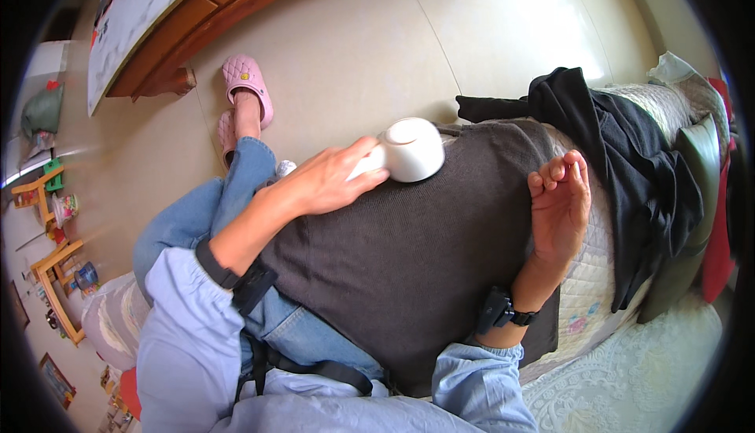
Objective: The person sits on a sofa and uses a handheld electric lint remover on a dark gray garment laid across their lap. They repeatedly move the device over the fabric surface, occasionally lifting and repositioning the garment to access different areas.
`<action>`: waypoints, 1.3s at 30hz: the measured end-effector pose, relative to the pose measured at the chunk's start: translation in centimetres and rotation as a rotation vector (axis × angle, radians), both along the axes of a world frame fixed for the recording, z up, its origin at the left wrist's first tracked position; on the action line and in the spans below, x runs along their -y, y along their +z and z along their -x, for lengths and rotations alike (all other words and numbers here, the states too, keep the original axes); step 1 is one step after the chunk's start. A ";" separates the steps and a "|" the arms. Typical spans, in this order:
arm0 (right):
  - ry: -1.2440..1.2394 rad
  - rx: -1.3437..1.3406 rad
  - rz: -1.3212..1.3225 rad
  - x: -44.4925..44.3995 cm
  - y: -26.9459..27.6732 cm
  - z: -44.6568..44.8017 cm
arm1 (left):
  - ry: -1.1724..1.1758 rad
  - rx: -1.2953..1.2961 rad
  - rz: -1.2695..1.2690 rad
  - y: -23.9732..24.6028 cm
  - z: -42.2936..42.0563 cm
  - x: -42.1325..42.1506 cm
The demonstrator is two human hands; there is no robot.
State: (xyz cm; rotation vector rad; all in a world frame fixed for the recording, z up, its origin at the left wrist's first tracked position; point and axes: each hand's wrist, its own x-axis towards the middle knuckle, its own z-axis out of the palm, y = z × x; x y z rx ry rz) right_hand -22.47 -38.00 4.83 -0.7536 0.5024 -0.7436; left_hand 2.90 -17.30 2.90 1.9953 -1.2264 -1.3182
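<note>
My left hand point(330, 179) grips the handle of a white handheld device point(413, 150) that looks like a fabric shaver. Its rounded head sits over the far edge of a dark grey knit garment point(407, 256); I cannot tell whether its underside touches the knit. The garment lies spread across my lap side and the seat. Above its right edge my right hand point(560, 215) is raised, palm partly showing, fingers loosely bent, with nothing in it.
Beneath the garment is a quilted seat cover point(584, 309), with a black garment point(637, 197) heaped to the right beside a green cushion point(684, 244). A marble-topped wooden table point(194, 26) stands at upper left. Pink clogs point(248, 82) rest on the tiled floor point(365, 55).
</note>
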 end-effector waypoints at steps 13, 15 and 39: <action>0.024 0.017 -0.011 0.0 -0.2 -0.1 | -0.031 0.045 0.071 1.8 0.9 -1.3; 0.022 0.015 -0.005 0.0 -0.2 -0.2 | -0.043 0.092 0.189 1.2 2.3 1.6; 0.015 0.042 -0.022 -0.1 -0.3 -0.3 | -0.102 0.141 0.006 4.6 1.2 -0.3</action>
